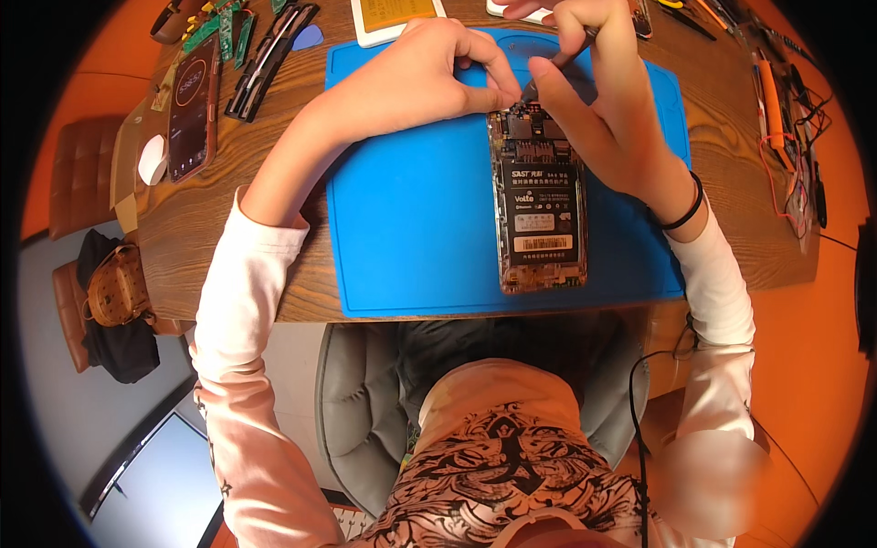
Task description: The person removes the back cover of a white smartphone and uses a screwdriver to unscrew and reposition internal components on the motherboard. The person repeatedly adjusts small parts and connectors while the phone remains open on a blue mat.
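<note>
An opened smartphone lies on a blue silicone work mat, its black, label-covered battery side and bare circuit board facing up. My right hand holds a dark screwdriver at a slant, the tip down by the phone's top edge. My left hand reaches in from the left. Its thumb and forefinger come together at the phone's upper left corner, close beside the screwdriver tip. Whether anything small is pinched between them is too small to make out.
On the wooden table, a phone showing a timer, a black tool case, a blue pick and green circuit boards are at left. A white-framed yellow panel lies behind. An orange-handled tool and wires are right.
</note>
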